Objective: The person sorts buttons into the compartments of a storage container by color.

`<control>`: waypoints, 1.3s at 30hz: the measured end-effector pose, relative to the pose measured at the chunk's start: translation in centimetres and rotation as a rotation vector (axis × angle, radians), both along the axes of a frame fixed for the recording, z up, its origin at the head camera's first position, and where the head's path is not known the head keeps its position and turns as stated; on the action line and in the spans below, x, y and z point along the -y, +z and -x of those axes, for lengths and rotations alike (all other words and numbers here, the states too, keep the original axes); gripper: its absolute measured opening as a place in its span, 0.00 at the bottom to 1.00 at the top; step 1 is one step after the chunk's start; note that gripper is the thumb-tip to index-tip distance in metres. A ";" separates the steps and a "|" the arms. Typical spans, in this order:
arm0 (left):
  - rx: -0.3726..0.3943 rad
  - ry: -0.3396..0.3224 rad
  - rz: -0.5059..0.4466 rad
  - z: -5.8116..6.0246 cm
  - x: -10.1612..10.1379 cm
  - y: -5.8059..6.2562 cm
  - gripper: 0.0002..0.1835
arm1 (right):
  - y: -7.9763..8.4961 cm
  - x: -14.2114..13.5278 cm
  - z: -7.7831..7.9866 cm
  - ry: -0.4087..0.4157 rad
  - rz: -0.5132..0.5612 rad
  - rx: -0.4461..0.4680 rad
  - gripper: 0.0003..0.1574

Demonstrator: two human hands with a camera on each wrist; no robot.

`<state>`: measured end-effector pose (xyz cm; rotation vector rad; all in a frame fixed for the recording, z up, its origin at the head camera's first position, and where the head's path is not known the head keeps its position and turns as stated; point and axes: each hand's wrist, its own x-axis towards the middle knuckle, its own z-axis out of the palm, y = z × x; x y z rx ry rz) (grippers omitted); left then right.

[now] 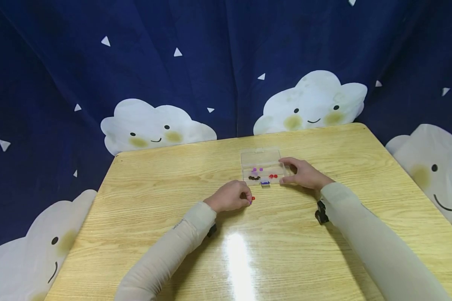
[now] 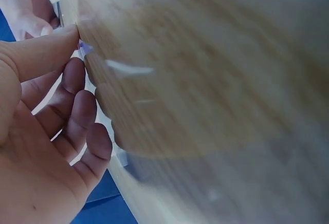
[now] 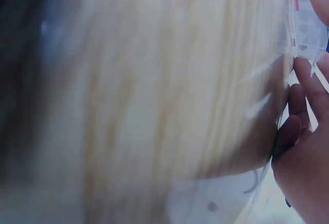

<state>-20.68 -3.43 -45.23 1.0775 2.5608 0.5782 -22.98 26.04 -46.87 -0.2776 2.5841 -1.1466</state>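
A clear plastic compartment box lies on the table with its lid raised at the back. Inside are purple beads, several dark brown beads and red beads, in separate groups. My right hand grips the box's right end, thumb at the near side and fingers at the far side. Just in front of the box, my left hand pinches a small purple bead between thumb and forefinger, low over the tabletop. Close by those fingertips is a loose red bead.
The light wooden table extends around the box on all sides. A bright light reflection falls on its near part. Behind the table hangs a dark blue curtain with white clouds.
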 end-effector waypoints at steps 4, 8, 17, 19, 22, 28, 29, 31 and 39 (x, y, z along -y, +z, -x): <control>-0.020 -0.024 0.001 0.1 0.1 -0.1 0.04 | 0.0 0.0 0.0 -0.004 -0.007 -0.002 0.51; -0.048 -0.047 0.004 0.2 0.2 0.0 0.04 | -0.1 -0.1 0.1 -0.010 -0.015 -0.002 0.50; -0.069 -0.057 -0.004 0.1 0.1 0.1 0.03 | -0.3 -0.2 0.1 0.009 0.010 -0.001 0.52; -0.071 -0.056 -0.004 0.2 0.2 0.1 0.03 | -0.3 -0.2 0.0 0.011 0.015 -0.001 0.52; -0.048 -0.043 -0.023 0.2 0.3 0.4 0.03 | -0.1 -0.2 0.0 0.006 0.012 0.001 0.51; -0.024 -0.015 -0.084 0.6 0.5 1.5 0.03 | 0.0 0.0 0.0 0.008 -0.001 -0.010 0.51; -0.025 -0.008 -0.086 0.7 0.5 1.7 0.03 | 0.0 0.0 0.0 0.006 -0.003 -0.011 0.51; -0.019 0.007 -0.086 0.8 0.5 2.0 0.02 | 0.1 0.0 0.0 0.007 -0.003 -0.015 0.51; -0.032 0.046 -0.095 1.1 0.7 2.4 0.04 | 0.1 0.1 0.0 0.005 -0.015 -0.019 0.50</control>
